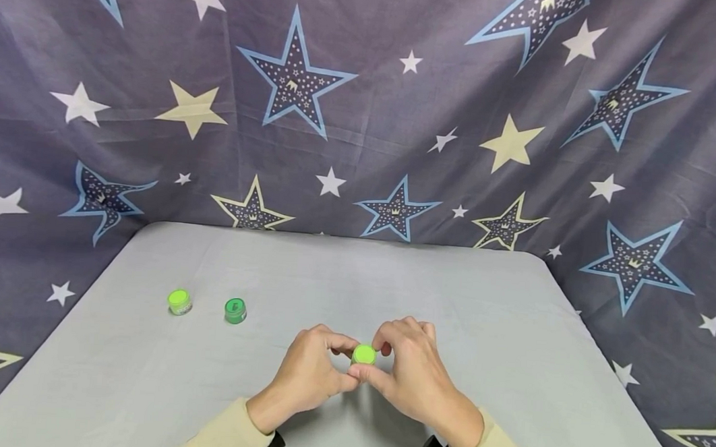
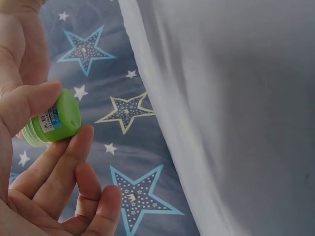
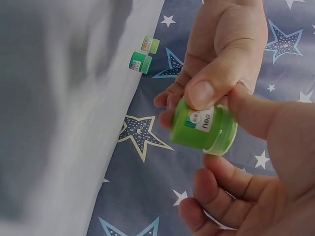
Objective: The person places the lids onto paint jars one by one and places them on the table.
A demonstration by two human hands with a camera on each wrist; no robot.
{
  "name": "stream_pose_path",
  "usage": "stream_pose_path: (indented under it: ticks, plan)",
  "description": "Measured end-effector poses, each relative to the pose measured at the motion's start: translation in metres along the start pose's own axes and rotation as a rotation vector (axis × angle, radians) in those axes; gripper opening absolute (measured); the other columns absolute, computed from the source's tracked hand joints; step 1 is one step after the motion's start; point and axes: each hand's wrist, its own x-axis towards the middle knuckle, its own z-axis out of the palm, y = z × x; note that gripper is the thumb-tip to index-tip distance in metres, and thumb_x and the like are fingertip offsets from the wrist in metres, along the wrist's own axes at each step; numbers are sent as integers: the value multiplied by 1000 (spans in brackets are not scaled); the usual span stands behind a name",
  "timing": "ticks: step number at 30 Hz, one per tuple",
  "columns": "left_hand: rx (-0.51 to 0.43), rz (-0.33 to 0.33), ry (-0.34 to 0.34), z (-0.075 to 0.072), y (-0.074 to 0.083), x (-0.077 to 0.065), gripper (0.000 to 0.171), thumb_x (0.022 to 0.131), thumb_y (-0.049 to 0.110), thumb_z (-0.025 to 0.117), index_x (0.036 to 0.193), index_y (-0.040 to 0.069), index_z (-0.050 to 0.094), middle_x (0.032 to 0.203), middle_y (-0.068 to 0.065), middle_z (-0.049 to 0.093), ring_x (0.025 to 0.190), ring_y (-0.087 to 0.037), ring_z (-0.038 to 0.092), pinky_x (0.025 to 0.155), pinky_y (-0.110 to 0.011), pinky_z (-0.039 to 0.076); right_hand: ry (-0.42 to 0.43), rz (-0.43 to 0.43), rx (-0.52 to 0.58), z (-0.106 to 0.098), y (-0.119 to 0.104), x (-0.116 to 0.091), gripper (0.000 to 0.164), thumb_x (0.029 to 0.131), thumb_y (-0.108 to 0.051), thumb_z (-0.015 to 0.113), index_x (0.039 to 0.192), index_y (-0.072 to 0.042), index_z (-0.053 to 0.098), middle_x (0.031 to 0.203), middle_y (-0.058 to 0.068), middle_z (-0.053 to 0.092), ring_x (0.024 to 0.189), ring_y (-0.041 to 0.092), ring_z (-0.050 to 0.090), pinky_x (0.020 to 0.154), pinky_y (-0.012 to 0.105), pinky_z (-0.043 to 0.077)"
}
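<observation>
A small light green jar [image 1: 364,355] with a white label is held between both hands, its top facing up in the head view. My left hand [image 1: 310,373] pinches its labelled body [image 2: 54,118] between thumb and fingertips. From the other side, my right hand [image 1: 414,371] has its thumb and a fingertip at the clear-rimmed upper end [image 3: 225,132]. The jar appears raised off the table, and the fingers cover part of its sides.
A second light green jar [image 1: 179,302] and a darker green jar [image 1: 235,310] stand on the left of the grey-covered table [image 1: 481,311]. A dark curtain with stars [image 1: 362,149] hangs behind and along the sides.
</observation>
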Motion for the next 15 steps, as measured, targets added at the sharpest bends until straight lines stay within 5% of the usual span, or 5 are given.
stream_pose_path:
  ticks: [4, 9, 15]
  plan:
    - [1, 21, 13, -1, 0, 0, 33, 67, 14, 95, 97, 23, 82, 88, 15, 67, 89, -17, 60, 75, -30, 48, -6, 22, 54, 1, 3, 1, 44, 70, -46, 93, 91, -18, 66, 79, -14, 57, 80, 7, 48, 80, 35, 30]
    - [7, 42, 23, -1, -1, 2, 29, 69, 18, 95, 94, 27, 82, 84, 21, 68, 89, -16, 61, 77, -30, 47, -38, 60, 238, -1, 10, 3, 52, 69, -29, 97, 114, -19, 72, 96, -14, 67, 94, 10, 61, 88, 40, 34]
    - [29, 62, 27, -1, -1, 2, 28, 69, 25, 96, 94, 28, 82, 83, 24, 67, 86, -7, 58, 75, -28, 47, -132, 35, 380, -4, 16, 6, 47, 73, -16, 94, 116, -19, 76, 107, -14, 72, 100, 12, 64, 93, 43, 41]
